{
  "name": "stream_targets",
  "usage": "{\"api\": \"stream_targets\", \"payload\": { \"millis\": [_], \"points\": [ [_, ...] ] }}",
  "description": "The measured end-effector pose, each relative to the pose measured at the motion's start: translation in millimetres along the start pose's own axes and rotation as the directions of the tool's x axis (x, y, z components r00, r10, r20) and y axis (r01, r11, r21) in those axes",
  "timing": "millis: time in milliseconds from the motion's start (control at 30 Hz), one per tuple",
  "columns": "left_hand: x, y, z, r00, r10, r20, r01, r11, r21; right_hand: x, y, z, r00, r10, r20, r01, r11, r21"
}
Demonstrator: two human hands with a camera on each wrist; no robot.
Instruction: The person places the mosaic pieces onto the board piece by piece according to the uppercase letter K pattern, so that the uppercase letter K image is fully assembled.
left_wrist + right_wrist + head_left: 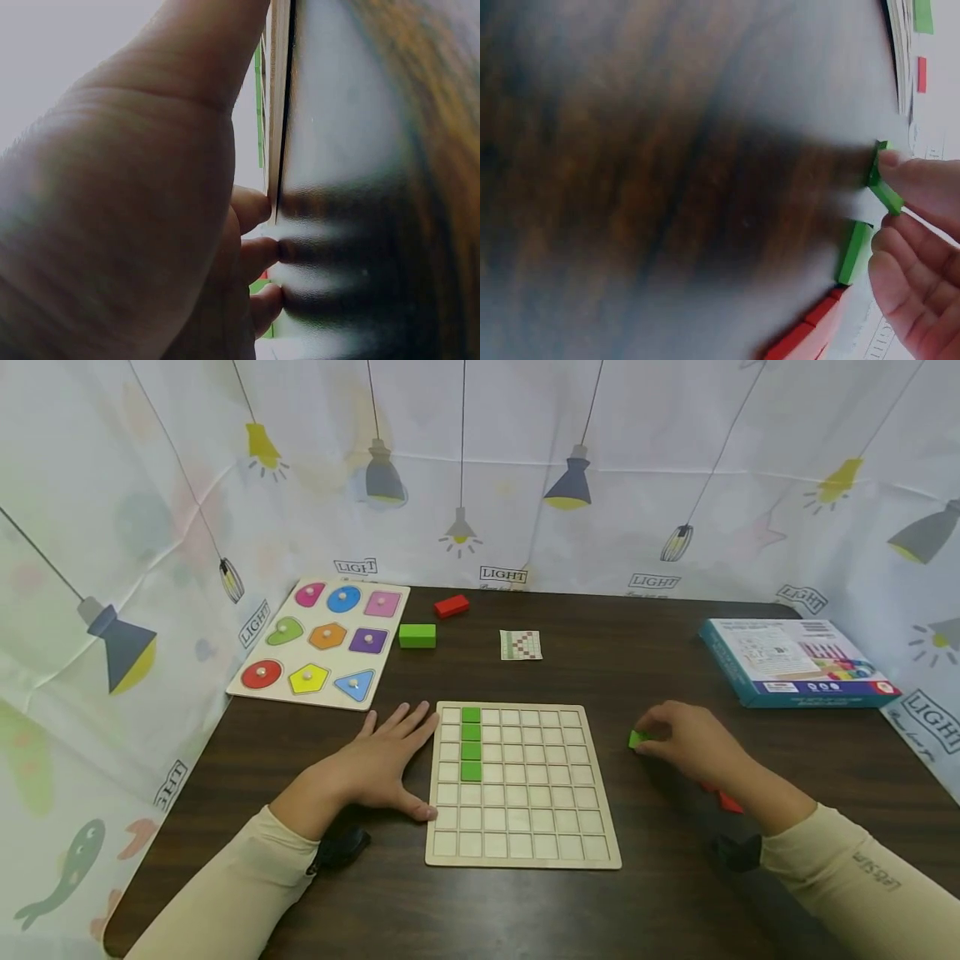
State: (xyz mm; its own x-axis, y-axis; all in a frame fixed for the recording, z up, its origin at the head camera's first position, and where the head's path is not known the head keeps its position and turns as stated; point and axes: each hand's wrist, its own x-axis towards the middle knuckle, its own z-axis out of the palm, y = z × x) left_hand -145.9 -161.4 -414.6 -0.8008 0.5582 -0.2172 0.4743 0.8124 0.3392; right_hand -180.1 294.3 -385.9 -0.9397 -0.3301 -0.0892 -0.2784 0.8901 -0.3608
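Observation:
A wooden grid board (525,867) lies on the table, with several green square tiles (471,750) in a column near its left side. My left hand (375,768) rests beside it, fingers spread, with fingertips and thumb at its left edge. In the left wrist view those fingertips (264,251) meet the table along the board's side. To the right of the board, my right hand (693,739) pinches a green tile (887,196) between thumb and fingers, low over the table. Close by are another green tile (851,253) and red tiles (802,330), partly hidden by my forearm in the head view.
A shape puzzle board (345,661) with knobbed pieces lies at the back left. Beside it are a green block (417,637) and a red block (452,606). A small pattern card (521,645) lies behind the grid board. A flat box (802,662) sits at the back right.

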Motion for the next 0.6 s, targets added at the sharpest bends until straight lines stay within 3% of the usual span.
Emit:
{"api": "stream_targets", "payload": {
  "millis": [233,600],
  "points": [
    [-0.4,1.0,-1.3,1.000,-0.006,0.005,0.006,1.000,0.000,-4.4,-4.0,4.9,0.995,-0.055,-0.082,0.058,0.998,0.026],
    [0.5,1.2,-1.0,1.000,0.002,-0.007,-0.002,1.000,-0.003,-2.3,-12.8,5.1,0.995,-0.005,-0.095,0.014,0.996,0.093]
  ]
}}
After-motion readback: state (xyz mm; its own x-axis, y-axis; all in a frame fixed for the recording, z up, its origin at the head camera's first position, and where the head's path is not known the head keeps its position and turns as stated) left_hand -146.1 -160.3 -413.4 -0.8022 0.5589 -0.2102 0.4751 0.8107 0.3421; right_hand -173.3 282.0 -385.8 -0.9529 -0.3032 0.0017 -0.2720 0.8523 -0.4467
